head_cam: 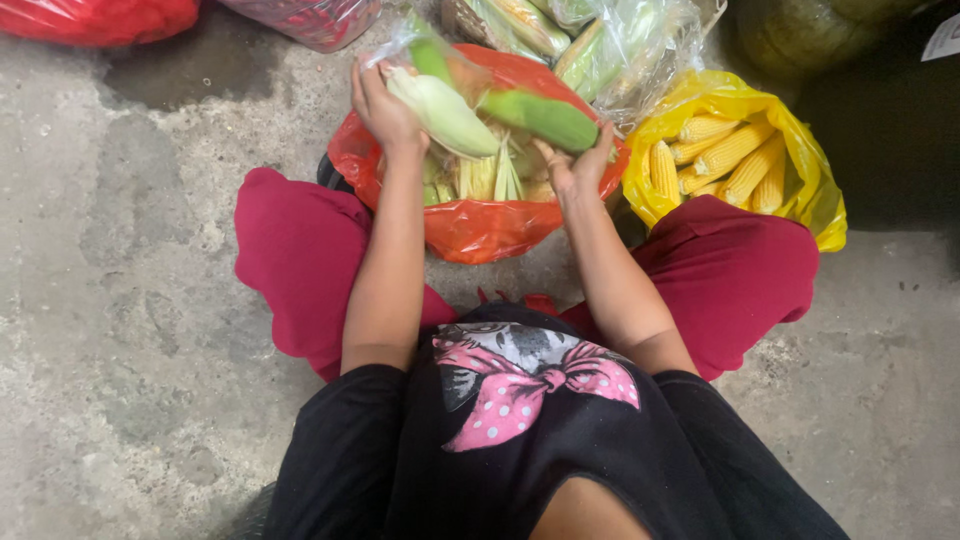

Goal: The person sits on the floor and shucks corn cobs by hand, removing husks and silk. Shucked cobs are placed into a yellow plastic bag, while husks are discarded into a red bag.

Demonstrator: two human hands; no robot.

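Corn ears in husk, two of them, are held above an orange-red plastic bag that sits on the concrete floor between the person's knees. Husk scraps fill the bag; its far rim is hidden behind the ears. A clear plastic bag of more unhusked corn lies beyond, cut off by the top edge. Fingertips of both hands are partly hidden behind the husks, so exact finger placement is hard to make out.

Both forearms extend forward from the body, elbows bent, wrists raised. Left hand wraps the pale end of one ear, fingers curled around it. Right hand grasps the lower end of the greener ear from below, palm up, fingers closed on it.

Right of the bag, just beside it, a yellow plastic bag holds husked yellow cobs.
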